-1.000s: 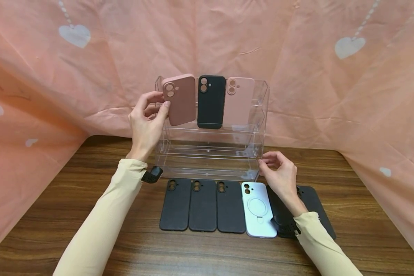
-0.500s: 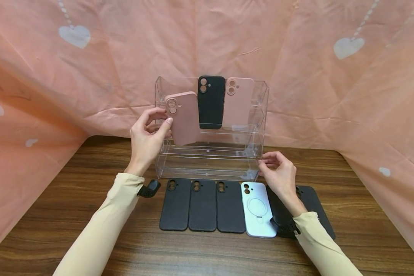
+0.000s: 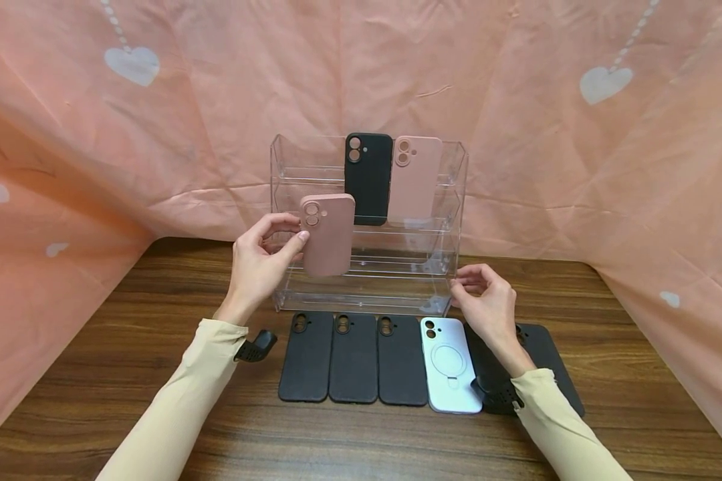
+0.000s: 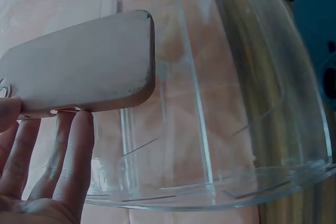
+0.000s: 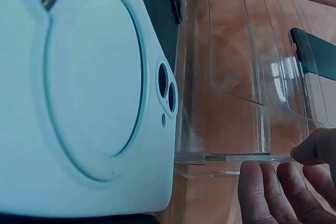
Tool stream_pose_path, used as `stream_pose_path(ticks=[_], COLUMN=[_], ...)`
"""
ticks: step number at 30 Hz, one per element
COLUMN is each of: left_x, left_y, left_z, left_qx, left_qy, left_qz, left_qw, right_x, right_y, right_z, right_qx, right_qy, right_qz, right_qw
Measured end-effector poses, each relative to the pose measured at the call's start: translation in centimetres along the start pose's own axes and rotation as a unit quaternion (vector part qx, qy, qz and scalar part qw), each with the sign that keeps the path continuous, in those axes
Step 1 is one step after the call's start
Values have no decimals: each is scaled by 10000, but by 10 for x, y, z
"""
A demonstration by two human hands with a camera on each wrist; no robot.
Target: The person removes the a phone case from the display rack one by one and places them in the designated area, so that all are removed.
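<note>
My left hand (image 3: 265, 257) pinches a pink phone case (image 3: 329, 234) by its left edge, thumb in front and fingers behind. The case is upright in front of the middle tiers of a clear tiered display rack (image 3: 361, 300); in the left wrist view the pink case (image 4: 89, 64) is apart from the shelves. My right hand (image 3: 487, 300) pinches the rack's right side edge; the right wrist view shows thumb and fingers (image 5: 299, 182) on either side of the clear panel. On the top tier stand a black phone case (image 3: 368, 180) and another pink phone case (image 3: 416, 177), side by side.
Several black phone cases (image 3: 353, 361) lie in a row on the wooden table (image 3: 361, 444) before the rack. Among them is a pale blue case (image 3: 451, 364) with a ring. My right forearm (image 3: 565, 427) passes over the row's right end. Pink cloth (image 3: 517, 167) hangs behind.
My left hand has lowered the pink case from the top tier's left side, moving it down and slightly right, and turned it more upright. The right hand has stayed at the rack's side.
</note>
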State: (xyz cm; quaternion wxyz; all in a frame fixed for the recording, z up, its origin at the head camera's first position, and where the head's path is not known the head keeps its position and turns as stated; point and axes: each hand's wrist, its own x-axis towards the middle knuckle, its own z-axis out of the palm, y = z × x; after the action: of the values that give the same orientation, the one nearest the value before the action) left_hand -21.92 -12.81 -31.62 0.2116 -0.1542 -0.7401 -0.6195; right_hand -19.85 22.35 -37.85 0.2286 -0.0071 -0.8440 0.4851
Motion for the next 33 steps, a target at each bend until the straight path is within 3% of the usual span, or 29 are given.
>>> stream_pose_path(ticks=[14, 22, 33], left_x=[-27, -41, -65], left_y=[-14, -19, -29], left_z=[-18, -33, -70], left_qx=[128, 131, 382], left_qy=[-463, -915, -1341], left_qz=[-912, -1613, -2290], left_qw=[9947, 9826, 9634], right_x=[0, -1, -1], right_y=[-1, -1, 0], right_z=[1, 0, 0], right_qx=[16, -16, 6], right_qy=[-36, -26, -35], right_qz=[45, 72, -20], right_qw=[10000, 10000, 10000])
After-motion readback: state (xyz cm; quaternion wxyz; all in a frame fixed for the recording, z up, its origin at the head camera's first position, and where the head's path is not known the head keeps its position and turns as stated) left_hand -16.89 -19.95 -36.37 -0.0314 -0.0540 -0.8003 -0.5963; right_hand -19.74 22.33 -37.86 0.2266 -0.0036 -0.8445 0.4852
